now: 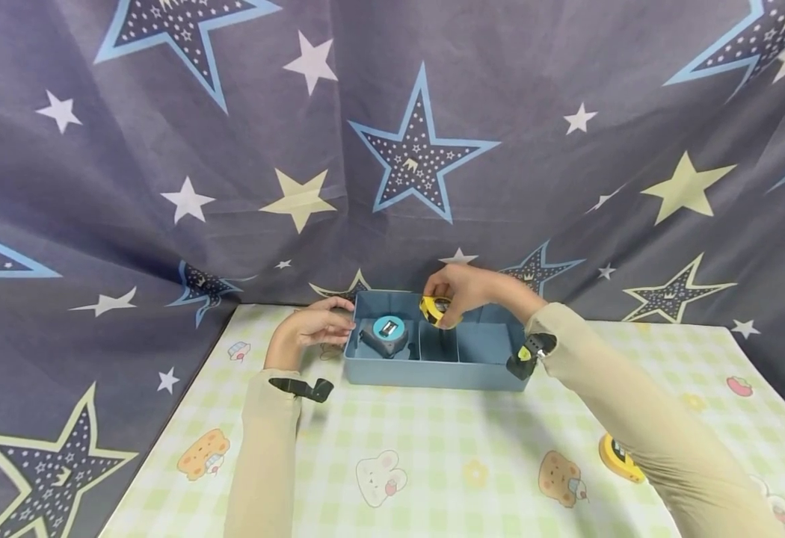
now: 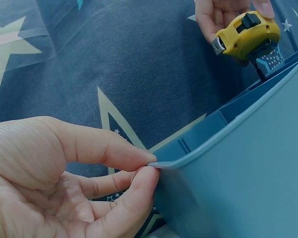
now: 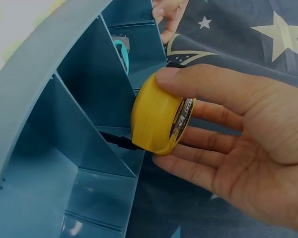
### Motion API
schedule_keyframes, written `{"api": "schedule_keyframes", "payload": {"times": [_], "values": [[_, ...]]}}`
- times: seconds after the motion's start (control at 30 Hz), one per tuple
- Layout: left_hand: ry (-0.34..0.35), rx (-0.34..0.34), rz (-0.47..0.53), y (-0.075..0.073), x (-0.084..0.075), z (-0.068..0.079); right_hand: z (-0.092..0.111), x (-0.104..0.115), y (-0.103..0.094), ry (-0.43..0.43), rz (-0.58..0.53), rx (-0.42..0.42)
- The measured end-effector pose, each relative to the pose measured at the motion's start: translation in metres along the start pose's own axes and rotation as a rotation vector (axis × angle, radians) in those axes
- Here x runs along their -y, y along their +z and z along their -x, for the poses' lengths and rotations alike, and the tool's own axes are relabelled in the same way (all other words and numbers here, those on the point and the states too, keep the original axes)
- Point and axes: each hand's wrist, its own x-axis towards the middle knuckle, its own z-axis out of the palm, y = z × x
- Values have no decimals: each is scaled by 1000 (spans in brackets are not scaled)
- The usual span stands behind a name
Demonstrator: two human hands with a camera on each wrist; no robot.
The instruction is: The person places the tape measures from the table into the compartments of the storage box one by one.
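Left hand [image 1: 315,325] pinches the left rim of the blue tray [image 1: 433,374], set near the worktop's [image 1: 332,463] far edge — worth holding as a brace. Right hand [image 1: 468,288] grips the yellow tape measure [image 3: 154,114] over the tray's middle compartment [image 1: 428,351]. For a clean pass, keep its strap [image 3: 120,141] off the dividers [image 3: 79,129]. Metal tip [image 2: 218,46] points toward the backdrop [image 1: 339,112]; long axis seems far edge to near, slightly tilted.

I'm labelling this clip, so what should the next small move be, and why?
Probably lower the yellow tape measure into the middle compartment of the blue box: the right hand holds it above there, its black strap hanging down, while the left hand pinches the blue box.
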Motion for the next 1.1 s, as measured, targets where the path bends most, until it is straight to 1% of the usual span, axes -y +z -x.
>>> {"api": "schedule_keyframes", "payload": {"times": [0.23,0.47,0.63,0.9,1.1], "values": [[2,1,20,0,-2,0,-5,-4,4,34,19,-3],[-1,-6,23,2,-3,3,-9,-4,6,35,43,6],[-5,-10,22,4,-4,4,-11,-4,7,51,68,16],[-11,-3,22,4,-2,4,-14,-8,12,85,47,30],[-2,-9,14,2,-2,3,-18,-13,14,109,57,13]]}}
